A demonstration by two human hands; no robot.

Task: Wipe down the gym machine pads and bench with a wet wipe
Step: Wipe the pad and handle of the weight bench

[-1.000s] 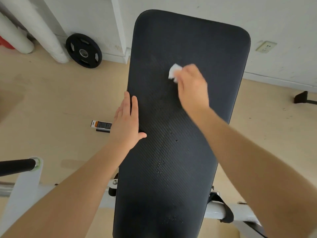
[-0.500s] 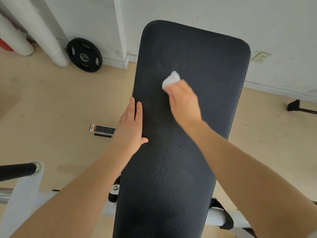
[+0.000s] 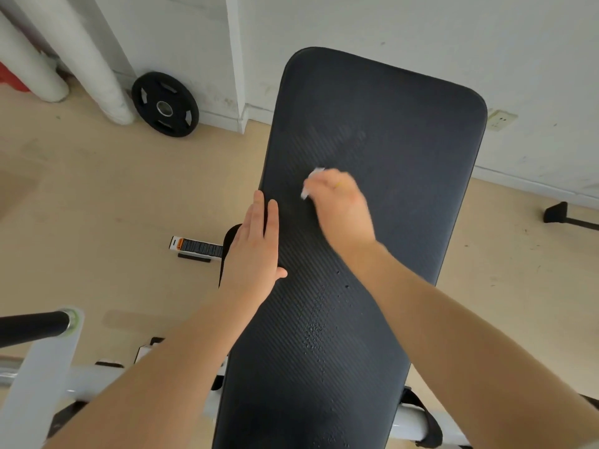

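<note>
**Wipe mostly hidden under the right hand**

The black bench [image 3: 382, 222] runs off the lower edge. The left hand [image 3: 256, 251] lies flat on its left rim, fingers straight. The blurred right hand [image 3: 340, 209] clutches the white wipe [image 3: 311, 183] mid-bench — only a corner shows — nearer the left hand than before.

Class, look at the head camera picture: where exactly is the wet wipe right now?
The wet wipe is bunched in the right hand, pressed on the black bench pad near its middle, just beyond the left hand at the pad's left edge.
</note>
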